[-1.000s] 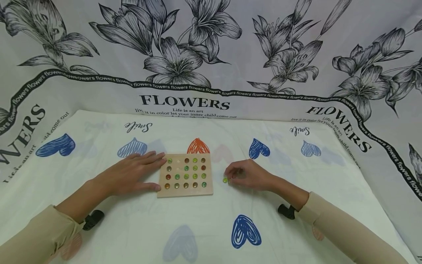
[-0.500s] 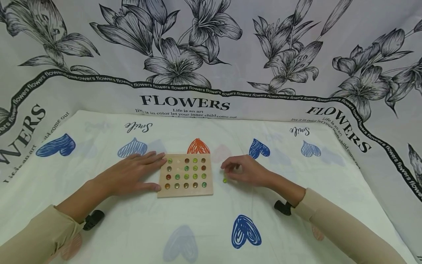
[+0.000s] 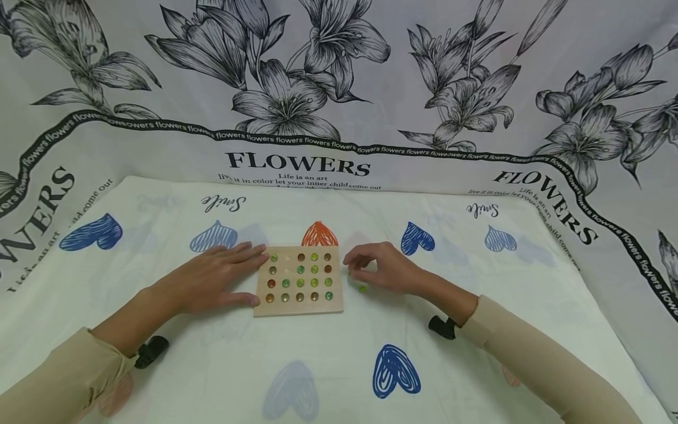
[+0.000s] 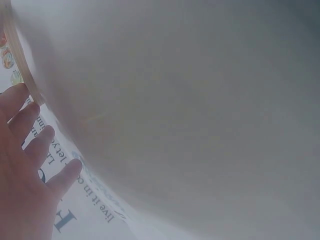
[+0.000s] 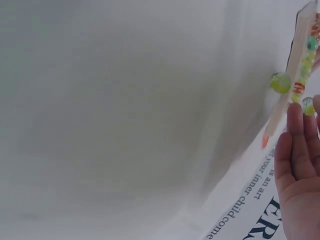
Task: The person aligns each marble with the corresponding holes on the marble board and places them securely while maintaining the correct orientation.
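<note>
A flat wooden board (image 3: 292, 290) lies on the table, with rows of green, yellow-green and brownish-red glass marbles in its hollows. Two hollows high in the second column show bare wood. My left hand (image 3: 212, 280) rests along the board's left side, fingers spread and fingertips at its edge. To the right of the board, my right hand (image 3: 389, 268) pinches a yellow-green marble (image 5: 308, 105) between thumb and fingertips; in the head view the fingers mostly hide it. Another yellow-green marble (image 3: 362, 288) lies on the cloth below that hand.
A white tablecloth (image 3: 212, 365) printed with hearts covers the table. Behind it hangs a white curtain (image 3: 371, 76) with black flowers and lettering. Each wrist carries a small black camera, one on the left wrist (image 3: 152, 351) and one on the right wrist (image 3: 442, 327).
My right hand has lifted from beside the loose marble and moved left, up to near the board's right edge, pinching a marble. The left hand and the board stay in place.
</note>
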`<state>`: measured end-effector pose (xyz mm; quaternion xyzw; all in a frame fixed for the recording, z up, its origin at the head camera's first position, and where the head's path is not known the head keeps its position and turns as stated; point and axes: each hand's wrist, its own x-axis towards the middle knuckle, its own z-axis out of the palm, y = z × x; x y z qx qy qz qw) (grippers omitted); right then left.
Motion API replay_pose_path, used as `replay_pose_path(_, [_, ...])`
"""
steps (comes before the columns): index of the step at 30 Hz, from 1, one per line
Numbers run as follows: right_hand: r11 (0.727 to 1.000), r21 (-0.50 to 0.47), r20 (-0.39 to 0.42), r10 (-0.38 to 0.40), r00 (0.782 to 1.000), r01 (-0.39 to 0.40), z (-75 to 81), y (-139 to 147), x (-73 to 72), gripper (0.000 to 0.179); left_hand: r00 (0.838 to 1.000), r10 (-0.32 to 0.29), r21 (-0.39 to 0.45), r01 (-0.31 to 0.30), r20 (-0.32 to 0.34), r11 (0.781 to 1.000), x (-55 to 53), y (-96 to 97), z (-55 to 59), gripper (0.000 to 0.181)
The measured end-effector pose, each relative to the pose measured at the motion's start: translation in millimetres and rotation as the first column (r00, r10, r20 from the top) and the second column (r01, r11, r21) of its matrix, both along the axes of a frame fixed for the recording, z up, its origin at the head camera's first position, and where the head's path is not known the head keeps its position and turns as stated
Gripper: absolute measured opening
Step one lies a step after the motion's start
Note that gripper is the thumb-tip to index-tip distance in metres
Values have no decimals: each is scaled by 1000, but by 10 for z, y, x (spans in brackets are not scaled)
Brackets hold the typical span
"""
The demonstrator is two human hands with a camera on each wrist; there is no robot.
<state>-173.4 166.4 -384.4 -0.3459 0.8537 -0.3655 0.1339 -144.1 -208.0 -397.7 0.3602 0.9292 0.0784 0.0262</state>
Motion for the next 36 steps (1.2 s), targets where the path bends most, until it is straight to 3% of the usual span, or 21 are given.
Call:
replay_pose_path(23, [996,-57,-50,71,996,-74,39,-479,-39,20,1000,9,3,-9,-5,1000,-7,-9,-38,87])
replay_pose_path(36, [996,-10,-22,85,996,-85,99,-842,-51,21,1000,-16,15,16,-14,1000,-7,-6,-7,85])
